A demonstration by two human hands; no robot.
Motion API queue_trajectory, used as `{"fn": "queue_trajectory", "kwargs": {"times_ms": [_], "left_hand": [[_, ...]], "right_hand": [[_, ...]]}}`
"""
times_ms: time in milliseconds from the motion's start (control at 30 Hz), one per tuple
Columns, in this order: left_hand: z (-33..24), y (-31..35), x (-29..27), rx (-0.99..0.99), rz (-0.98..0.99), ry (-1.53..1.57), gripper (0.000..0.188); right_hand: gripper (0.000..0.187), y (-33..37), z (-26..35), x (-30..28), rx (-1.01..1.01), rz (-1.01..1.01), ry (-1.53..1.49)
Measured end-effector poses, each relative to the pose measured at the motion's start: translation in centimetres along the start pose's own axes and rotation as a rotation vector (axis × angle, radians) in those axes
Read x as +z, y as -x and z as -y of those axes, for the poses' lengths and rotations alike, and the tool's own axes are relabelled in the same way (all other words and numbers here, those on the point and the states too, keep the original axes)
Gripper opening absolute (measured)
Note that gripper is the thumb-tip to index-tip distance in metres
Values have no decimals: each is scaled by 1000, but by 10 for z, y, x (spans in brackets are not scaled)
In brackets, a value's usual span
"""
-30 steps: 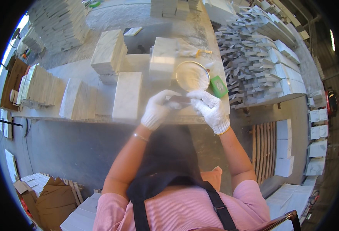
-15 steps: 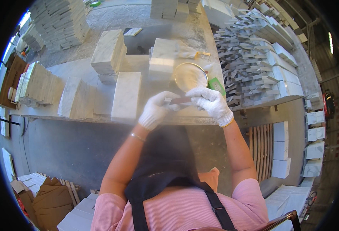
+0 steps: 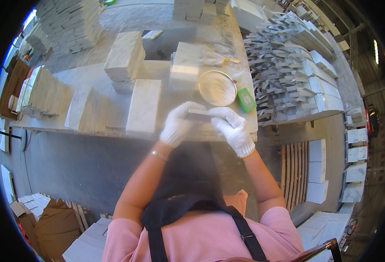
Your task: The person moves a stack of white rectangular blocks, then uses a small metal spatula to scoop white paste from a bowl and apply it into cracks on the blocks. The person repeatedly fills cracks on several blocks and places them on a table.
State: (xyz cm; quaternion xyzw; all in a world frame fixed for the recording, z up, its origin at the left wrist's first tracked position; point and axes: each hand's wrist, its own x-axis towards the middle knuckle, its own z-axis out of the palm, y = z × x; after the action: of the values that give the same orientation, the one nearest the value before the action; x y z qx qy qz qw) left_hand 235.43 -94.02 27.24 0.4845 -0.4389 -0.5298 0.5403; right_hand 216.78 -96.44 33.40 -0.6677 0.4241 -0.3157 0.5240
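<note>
In white knit gloves, my left hand [image 3: 175,124] and my right hand [image 3: 232,131] meet above the near edge of the worktable [image 3: 181,133]. Between them is a small, flat, grey-brown bar [image 3: 199,115]. My left fingers grip its left end, and my right fingers are closed at its right end. Just beyond sits a round, gold-rimmed dish [image 3: 199,91] with white powder [image 3: 219,88] in it. Beside the dish, to the right, lies a green box [image 3: 246,100]. A white marble tile stack [image 3: 143,107] stands left of my left hand.
More marble stacks [image 3: 123,54] stand along the table, one [image 3: 186,61] behind the dish. A brush-like tool with a yellow handle [image 3: 232,61] lies near them. Many thin stone strips [image 3: 284,65] are piled to the right. A wooden pallet [image 3: 294,174] rests on the floor.
Both hands still hold the bar. My right hand has shifted slightly left and down, and the bar's face shows more fully now. The green box is less covered.
</note>
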Motion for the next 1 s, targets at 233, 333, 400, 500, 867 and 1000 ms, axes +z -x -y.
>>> {"fn": "queue_trajectory", "kwargs": {"times_ms": [233, 333, 400, 500, 867, 1000], "left_hand": [[-2, -4, -2, -73, 0, 28, 32], [2, -4, 0, -73, -5, 56, 33], [4, -4, -1, -58, -8, 66, 34], [6, -3, 0, -60, -31, 53, 35], [4, -2, 0, -30, 4, 124, 33], [5, -2, -2, -55, 25, 140, 31]], "right_hand": [[23, 5, -4, -17, -64, -43, -149], [27, -6, 1, -34, -36, -53, -71], [27, -12, 3, -38, -12, -5, -8], [24, -18, 3, -33, 13, 24, 27], [21, -9, -9, -1, -199, -48, 195], [26, -1, -6, 1, -58, -130, 12]]}}
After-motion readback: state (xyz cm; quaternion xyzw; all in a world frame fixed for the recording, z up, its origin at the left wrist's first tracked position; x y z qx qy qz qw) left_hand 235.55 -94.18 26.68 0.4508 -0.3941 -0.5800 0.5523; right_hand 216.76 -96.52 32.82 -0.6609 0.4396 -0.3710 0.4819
